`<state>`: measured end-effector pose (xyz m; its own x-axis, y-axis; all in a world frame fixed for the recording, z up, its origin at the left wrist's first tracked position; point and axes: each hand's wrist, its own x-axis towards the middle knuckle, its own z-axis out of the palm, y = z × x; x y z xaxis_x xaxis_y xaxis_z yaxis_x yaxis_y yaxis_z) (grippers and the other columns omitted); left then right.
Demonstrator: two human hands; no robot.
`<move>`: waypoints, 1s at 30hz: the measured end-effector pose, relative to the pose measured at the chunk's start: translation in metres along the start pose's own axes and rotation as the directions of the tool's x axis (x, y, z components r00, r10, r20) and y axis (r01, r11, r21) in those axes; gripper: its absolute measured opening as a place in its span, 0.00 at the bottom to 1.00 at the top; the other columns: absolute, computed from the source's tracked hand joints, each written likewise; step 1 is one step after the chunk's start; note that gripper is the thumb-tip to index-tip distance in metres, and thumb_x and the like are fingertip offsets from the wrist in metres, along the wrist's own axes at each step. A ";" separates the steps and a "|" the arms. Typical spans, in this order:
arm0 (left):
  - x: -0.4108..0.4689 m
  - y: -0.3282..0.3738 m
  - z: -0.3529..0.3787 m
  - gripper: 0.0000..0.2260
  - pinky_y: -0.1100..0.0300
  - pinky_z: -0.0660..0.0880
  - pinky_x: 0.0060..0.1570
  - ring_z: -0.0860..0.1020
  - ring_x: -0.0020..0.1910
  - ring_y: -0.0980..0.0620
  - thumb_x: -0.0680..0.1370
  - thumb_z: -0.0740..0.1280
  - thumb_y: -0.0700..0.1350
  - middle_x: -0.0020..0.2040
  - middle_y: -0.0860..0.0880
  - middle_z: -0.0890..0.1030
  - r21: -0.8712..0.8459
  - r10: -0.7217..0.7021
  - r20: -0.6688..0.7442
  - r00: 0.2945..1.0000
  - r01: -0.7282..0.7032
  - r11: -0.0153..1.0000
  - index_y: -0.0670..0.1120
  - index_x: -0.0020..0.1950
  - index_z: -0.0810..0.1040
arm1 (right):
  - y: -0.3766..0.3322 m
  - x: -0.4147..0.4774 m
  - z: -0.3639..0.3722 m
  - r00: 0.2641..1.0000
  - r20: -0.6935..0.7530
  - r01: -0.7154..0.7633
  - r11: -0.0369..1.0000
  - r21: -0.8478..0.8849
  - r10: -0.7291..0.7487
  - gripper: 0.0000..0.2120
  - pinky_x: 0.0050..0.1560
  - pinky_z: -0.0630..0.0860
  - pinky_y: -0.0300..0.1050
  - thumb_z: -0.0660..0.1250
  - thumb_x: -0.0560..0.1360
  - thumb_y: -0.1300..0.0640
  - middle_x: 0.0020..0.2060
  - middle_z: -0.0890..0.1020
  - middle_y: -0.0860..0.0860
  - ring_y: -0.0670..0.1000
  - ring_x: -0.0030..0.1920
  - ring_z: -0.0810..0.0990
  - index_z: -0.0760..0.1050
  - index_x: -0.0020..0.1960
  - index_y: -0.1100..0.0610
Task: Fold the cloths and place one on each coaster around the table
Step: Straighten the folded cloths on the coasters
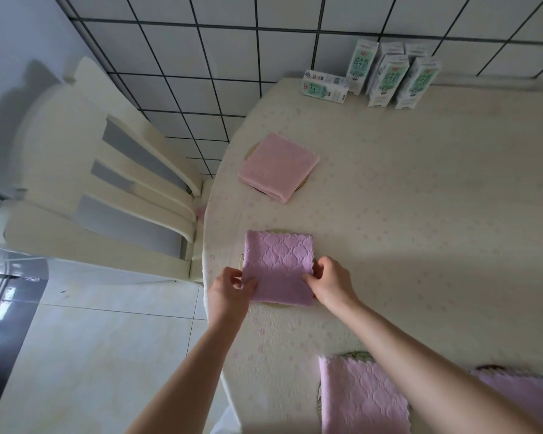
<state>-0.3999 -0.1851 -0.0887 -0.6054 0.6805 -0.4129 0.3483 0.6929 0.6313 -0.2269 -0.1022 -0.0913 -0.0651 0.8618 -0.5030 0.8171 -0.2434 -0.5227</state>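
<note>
Head view: a folded purple cloth (pixel 278 264) lies on a coaster (pixel 275 305) close to the left edge of the table (pixel 420 214), with only thin slivers of the coaster's rim showing at its near and far sides. The left hand (pixel 232 289) pinches the cloth's near-left corner. The right hand (pixel 329 283) has its fingers curled onto the right edge. Both hands are clamped on the same cloth.

Farther along the table, a folded pink cloth (pixel 278 167) already sits on its own coaster. Two more purple cloths (pixel 361 399) lie near the person, on the right.

The placing looks almost done, so the risk lies in the release. If one hand lets go first or drags as it lifts, the layers may slide and the fold could spring open. A sideways tug could also shift the coaster toward the table edge, which is just beside it, or leave the cloth off-centre.
</note>
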 end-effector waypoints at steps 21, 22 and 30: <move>0.108 0.129 0.014 0.09 0.61 0.72 0.38 0.76 0.40 0.48 0.72 0.66 0.38 0.45 0.47 0.80 -0.309 -0.204 0.081 0.975 0.220 0.925 0.45 0.51 0.75 | -0.074 0.129 -0.088 0.988 -0.022 0.148 0.986 -0.082 -0.150 0.13 0.51 0.69 0.40 0.64 0.71 0.65 0.52 0.81 0.55 0.55 0.56 0.77 0.77 0.55 0.59; 0.114 0.134 0.017 0.05 0.58 0.74 0.41 0.76 0.38 0.47 0.72 0.68 0.38 0.41 0.44 0.80 -0.391 -0.281 0.108 0.954 0.301 0.870 0.44 0.46 0.75 | -0.079 0.138 -0.090 0.987 -0.022 0.158 0.984 -0.083 -0.161 0.13 0.52 0.69 0.40 0.64 0.71 0.64 0.52 0.81 0.55 0.56 0.56 0.77 0.76 0.56 0.60; 0.126 0.152 0.039 0.07 0.50 0.79 0.52 0.77 0.34 0.48 0.72 0.71 0.38 0.39 0.41 0.79 -0.660 -0.477 0.301 0.826 0.541 0.521 0.38 0.38 0.75 | -0.118 0.198 -0.096 0.984 0.039 0.177 0.980 -0.094 -0.174 0.24 0.61 0.69 0.45 0.65 0.73 0.60 0.63 0.74 0.59 0.59 0.64 0.71 0.67 0.68 0.62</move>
<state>-0.3956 0.0154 -0.0700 -0.4506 0.3033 -0.8396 -0.6189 0.5716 0.5387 -0.2810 0.1396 -0.0631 -0.2291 0.8729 -0.4308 0.8425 -0.0438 -0.5369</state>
